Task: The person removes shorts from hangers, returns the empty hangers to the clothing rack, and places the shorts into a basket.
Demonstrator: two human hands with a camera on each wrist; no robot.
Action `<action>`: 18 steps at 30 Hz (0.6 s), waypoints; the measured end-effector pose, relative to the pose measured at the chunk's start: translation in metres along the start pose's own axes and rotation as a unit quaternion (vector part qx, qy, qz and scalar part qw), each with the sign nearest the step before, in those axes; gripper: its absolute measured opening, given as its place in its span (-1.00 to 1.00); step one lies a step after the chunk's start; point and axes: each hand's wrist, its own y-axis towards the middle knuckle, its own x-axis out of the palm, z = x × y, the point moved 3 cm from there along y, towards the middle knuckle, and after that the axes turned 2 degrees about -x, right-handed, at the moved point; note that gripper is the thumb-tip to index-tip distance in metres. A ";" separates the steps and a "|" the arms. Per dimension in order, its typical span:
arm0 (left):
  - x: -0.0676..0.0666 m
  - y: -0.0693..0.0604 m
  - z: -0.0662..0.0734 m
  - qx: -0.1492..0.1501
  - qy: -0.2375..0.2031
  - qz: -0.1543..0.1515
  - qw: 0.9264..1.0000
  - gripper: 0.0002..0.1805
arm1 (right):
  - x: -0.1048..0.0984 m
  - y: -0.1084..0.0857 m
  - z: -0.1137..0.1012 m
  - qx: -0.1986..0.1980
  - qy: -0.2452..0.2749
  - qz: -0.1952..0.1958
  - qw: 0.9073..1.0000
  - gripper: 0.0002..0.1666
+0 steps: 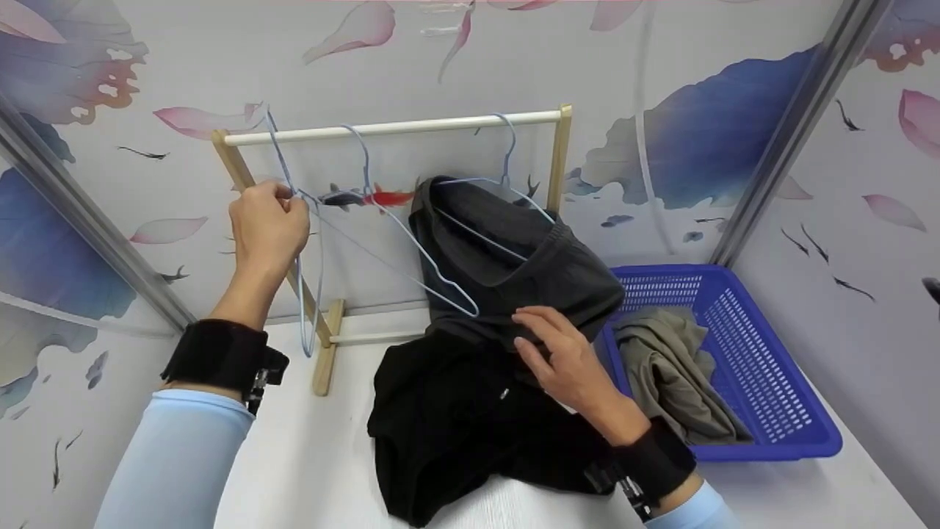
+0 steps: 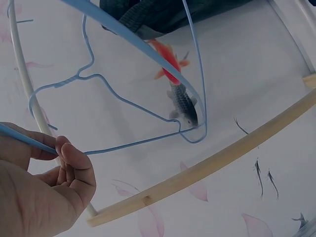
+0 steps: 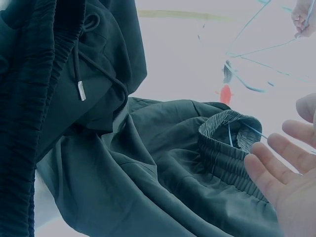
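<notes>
My left hand (image 1: 268,224) pinches a light blue wire hanger (image 2: 116,148) at the left end of the rack (image 1: 426,127). A second blue hanger (image 1: 365,158) hangs from the bar beside it, slanting to the right. Farther right, a third hanger (image 1: 508,150) carries a dark grey garment with an elastic waistband (image 3: 229,163); the hanger passes inside the waist. My right hand (image 1: 569,360), fingers loosely spread, is near the grey garment's lower front and holds nothing. Below it lies a black garment with a drawstring (image 1: 448,426), bunched on the white table.
A blue plastic basket (image 1: 797,448) stands at the right, with a crumpled olive garment (image 1: 664,367) inside. The rack's wooden left foot (image 1: 328,360) rests on the table. Patterned walls and metal posts (image 1: 789,132) enclose the table.
</notes>
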 end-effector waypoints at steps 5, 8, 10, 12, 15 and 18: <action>0.003 -0.001 0.000 -0.004 0.005 -0.004 1.000 -0.61 | 0.002 -0.001 0.000 0.013 0.001 -0.010 1.000 -0.65; 0.005 -0.002 0.000 -0.007 0.004 -0.007 1.000 -0.61 | 0.003 -0.003 0.000 0.019 -0.001 -0.019 1.000 -0.66; 0.006 -0.003 0.000 -0.008 0.004 -0.008 1.000 -0.62 | 0.004 -0.004 0.001 0.021 -0.003 -0.024 0.999 -0.67; 0.007 -0.003 0.000 -0.009 0.002 -0.009 1.000 -0.62 | 0.005 -0.005 0.001 0.023 -0.004 -0.027 0.999 -0.67; 0.009 -0.004 -0.001 -0.010 0.004 -0.008 1.000 -0.63 | 0.005 -0.006 0.001 0.024 -0.001 -0.029 0.999 -0.67; 0.011 -0.005 -0.003 -0.012 0.007 -0.008 1.000 -0.62 | 0.006 -0.006 0.001 0.024 0.002 -0.029 0.999 -0.67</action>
